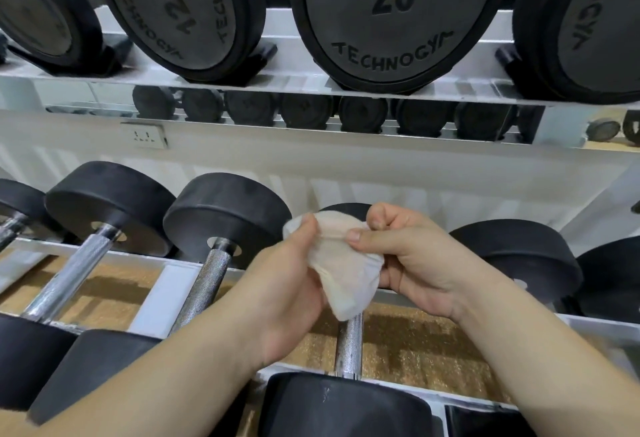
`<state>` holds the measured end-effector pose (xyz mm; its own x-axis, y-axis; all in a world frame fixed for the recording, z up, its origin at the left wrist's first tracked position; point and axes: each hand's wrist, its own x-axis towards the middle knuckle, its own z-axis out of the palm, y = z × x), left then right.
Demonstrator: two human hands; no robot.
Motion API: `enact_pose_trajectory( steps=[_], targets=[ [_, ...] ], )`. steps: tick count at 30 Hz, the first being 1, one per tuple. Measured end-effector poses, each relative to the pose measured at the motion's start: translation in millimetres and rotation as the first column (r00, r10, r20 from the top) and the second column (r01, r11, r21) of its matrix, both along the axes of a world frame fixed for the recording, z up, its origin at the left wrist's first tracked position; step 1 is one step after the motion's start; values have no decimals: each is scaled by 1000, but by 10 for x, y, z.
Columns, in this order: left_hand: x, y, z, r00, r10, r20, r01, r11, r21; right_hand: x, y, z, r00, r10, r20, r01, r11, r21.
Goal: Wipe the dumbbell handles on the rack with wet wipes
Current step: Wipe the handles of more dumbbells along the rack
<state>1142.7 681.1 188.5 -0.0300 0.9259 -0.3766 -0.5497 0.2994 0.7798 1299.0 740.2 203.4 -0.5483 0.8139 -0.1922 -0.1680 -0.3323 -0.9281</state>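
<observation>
Wipe (pixel 346 270) is sitting between both hands, crumpled and whitish, just above the lower shelf of the white rack (pixel 149 294); the left hand (pixel 287 294) is gripping its left side with curled fingers, and the right hand (pixel 415 263) is pinching its upper edge between the thumb and a bent forefinger. Under the wipe the knurled steel handle (pixel 349 343) of 1 dumbbell is lying front to back; the lower corner of the wipe is hanging just over this handle, but I cannot tell if it is touching the metal. To the left 2 more bars are lying in the same way; the nearer bar (pixel 211 284) is just beside the left wrist, the farther bar (pixel 69 280) is well apart. On the upper shelf big black dumbbells are standing; the 20 dumbbell (pixel 394 13) is above the hands, the 12.5 dumbbell (pixel 166 3) is to its left; a wall socket (pixel 149 135) is showing behind the rack.
</observation>
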Motion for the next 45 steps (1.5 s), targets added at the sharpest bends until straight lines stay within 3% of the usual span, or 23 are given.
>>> enact_pose_trajectory(
  steps=[3, 7, 10, 12, 14, 17, 19, 21, 26, 28, 30, 32, 34, 36, 39, 43, 45],
  targets=[
    [-123, 9, 28, 970, 156, -188, -151, 988, 41, 37, 26, -6, 996, -43, 83, 40, 998, 38],
    [-380, 43, 84, 731, 329, -599, -352, 932, 82, 76, 30, 6, 974, -86, 208, 43, 978, 203],
    [-432, 0, 50, 567, 81, -820, -126, 992, 10, 94, 95, -9, 947, -289, 137, 209, 884, 419],
    [-344, -16, -39, 510, -101, -854, 2, 993, -117, 102, 166, -70, 871, -471, 137, 304, 738, 602],
    [-206, 46, -178, 475, -193, -858, 45, 980, -195, 112, 220, -144, 802, -551, 233, 205, 619, 758],
    [25, 193, -394, 538, -303, -787, 112, 951, -289, 127, 233, -210, 741, -448, 500, -95, 667, 739],
    [111, 248, -472, 689, -345, -637, 152, 928, -339, 137, 262, -224, 729, -421, 540, -134, 686, 715],
    [150, 205, -428, 828, -397, -397, 226, 883, -412, 155, 289, -224, 733, -434, 525, -115, 681, 724],
    [81, 109, -389, 792, -575, -204, 415, 753, -511, 192, 336, -227, 735, -420, 532, -138, 675, 725],
    [85, 170, -411, 840, -525, -136, 394, 764, -512, 206, 368, -235, 737, -421, 529, -139, 670, 729],
    [86, 318, -445, 942, -334, -17, 294, 852, -434, 209, 394, -235, 744, -422, 518, -134, 665, 735],
    [93, 423, -419, 987, -136, 84, 157, 919, -361, 205, 410, -244, 754, -417, 507, -133, 659, 740],
    [134, 381, -413, 986, -145, 78, 163, 936, -313, 216, 416, -257, 760, -403, 511, -142, 664, 734],
    [154, 269, -448, 964, -259, 60, 261, 880, -398, 227, 419, -261, 768, -386, 511, -145, 672, 726],
    [99, 175, -495, 919, -380, -108, 315, 871, -377, 225, 424, -267, 776, -380, 504, -146, 669, 729],
    [118, 379, -365, 977, -179, -112, 150, 963, -225, 215, 430, -298, 770, -382, 511, -166, 653, 739],
    [166, 335, -409, 959, -204, -198, 156, 960, -231, 227, 432, -298, 768, -374, 520, -177, 657, 733]
  ],
)
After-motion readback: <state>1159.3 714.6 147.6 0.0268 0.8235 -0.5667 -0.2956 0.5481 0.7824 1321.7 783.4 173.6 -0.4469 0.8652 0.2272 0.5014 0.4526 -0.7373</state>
